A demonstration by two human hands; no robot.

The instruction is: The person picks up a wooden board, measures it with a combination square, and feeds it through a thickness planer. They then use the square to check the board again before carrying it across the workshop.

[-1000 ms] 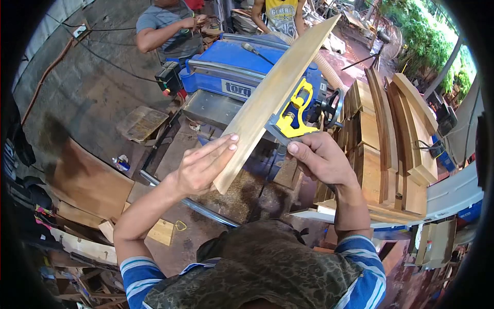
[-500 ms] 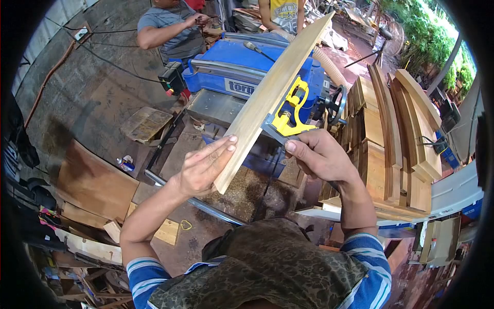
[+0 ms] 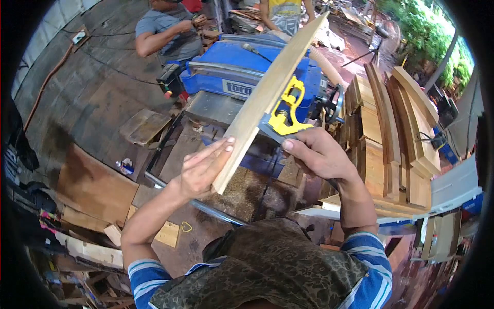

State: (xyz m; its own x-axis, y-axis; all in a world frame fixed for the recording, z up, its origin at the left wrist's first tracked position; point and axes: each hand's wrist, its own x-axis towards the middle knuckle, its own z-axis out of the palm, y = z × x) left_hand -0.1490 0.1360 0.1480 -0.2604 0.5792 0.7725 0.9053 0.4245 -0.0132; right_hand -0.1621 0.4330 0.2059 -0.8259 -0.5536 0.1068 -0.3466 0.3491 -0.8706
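One word is partly legible: dark lowercase letters reading "torq" on a pale label [image 3: 237,88] across the front face of the blue machine [image 3: 218,55], just above the machine's front metal edge. The wooden board [image 3: 267,92] covers the word's right end. Print on a person's yellow top [image 3: 284,9] and markings on a small can [image 3: 125,166] are unreadable.

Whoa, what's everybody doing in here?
A person's left hand is holding a long wooden board near its closer end. The right hand grips a yellow and dark tool, which looks to be up against the board's edge. Beyond them is a blue machine, with two other people near it.
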